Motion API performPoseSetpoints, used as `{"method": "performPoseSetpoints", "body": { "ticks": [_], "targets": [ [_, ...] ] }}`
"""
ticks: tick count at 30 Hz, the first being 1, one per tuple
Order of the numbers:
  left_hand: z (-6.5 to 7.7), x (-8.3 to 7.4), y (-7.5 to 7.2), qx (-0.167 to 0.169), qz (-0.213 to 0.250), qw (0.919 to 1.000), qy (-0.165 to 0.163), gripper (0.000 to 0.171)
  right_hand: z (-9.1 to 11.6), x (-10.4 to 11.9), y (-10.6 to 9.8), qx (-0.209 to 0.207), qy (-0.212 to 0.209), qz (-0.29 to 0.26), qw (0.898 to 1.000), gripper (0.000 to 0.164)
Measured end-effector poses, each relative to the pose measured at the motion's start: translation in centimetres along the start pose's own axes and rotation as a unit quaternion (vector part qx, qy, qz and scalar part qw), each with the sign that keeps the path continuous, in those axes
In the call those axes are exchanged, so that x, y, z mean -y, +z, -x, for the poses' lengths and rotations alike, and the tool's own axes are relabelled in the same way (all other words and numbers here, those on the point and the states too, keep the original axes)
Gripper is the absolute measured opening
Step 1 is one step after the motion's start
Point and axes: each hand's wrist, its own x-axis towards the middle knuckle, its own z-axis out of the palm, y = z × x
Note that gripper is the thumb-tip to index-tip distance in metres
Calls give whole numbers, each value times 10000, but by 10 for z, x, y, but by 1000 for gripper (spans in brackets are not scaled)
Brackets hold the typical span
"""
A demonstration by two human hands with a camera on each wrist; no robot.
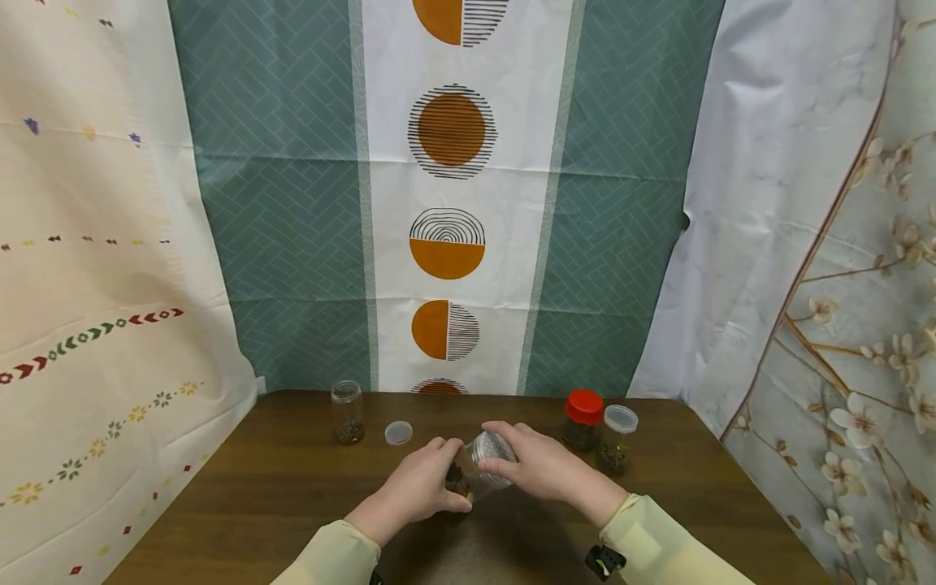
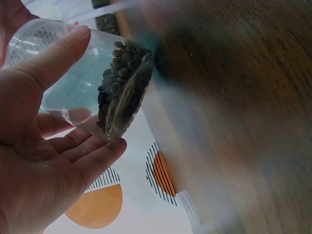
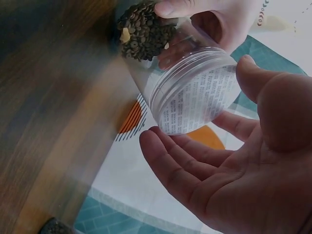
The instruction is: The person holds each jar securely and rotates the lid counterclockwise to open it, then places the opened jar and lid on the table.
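Observation:
A clear plastic jar with dark seeds in its bottom lies tilted above the brown table. My left hand grips its base end, thumb on top and fingers underneath. In the left wrist view the left hand wraps round the jar. The jar's clear lid faces my right hand. In the right wrist view the right hand cups around the lid with relaxed fingers and a small gap showing.
An open jar with seeds stands at the back left, its loose clear lid beside it. A red-lidded jar and a clear-lidded jar stand at the back right. Patterned cloths hang behind the table.

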Motion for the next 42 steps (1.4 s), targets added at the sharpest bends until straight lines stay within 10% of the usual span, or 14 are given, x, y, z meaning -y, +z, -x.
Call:
{"method": "performPoseSetpoints", "body": {
  "ticks": [42],
  "targets": [
    [-1,-2,-1,16,93,9999,-40,86,6,-11,-2,226,-922,-238,9952,66]
  ]
}}
